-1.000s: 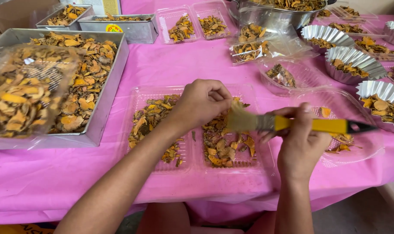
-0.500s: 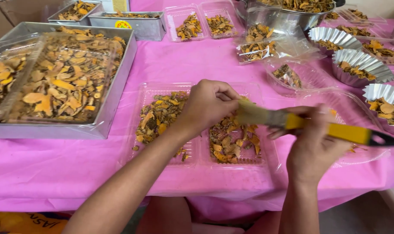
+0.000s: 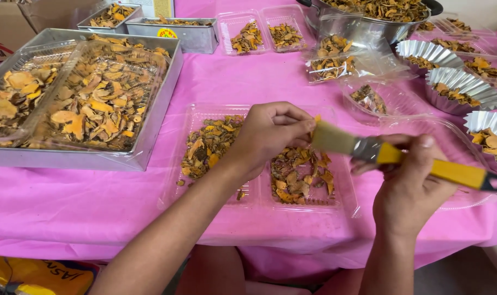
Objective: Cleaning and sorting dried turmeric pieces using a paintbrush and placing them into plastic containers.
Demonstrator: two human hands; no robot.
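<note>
My right hand (image 3: 409, 186) grips a paintbrush (image 3: 423, 164) with a yellow handle, a metal ferrule and pale bristles that point left. My left hand (image 3: 270, 136) pinches a small orange dried slice (image 3: 316, 119) right at the bristle tips. Both hands hover over a clear two-compartment plastic tray (image 3: 346, 205) holding orange-brown dried slices on the pink tablecloth (image 3: 84, 202).
A large metal tray (image 3: 150, 128) of dried slices, with clear trays laid in it, sits at left. Small metal boxes, clear trays, a big steel pot (image 3: 363, 27) and fluted foil cups (image 3: 456, 93) of slices stand at the back and right.
The view has shifted so the scene sits lower and more to the right. The brush has dropped slightly and its bristles stay against the slice in my left fingers.
</note>
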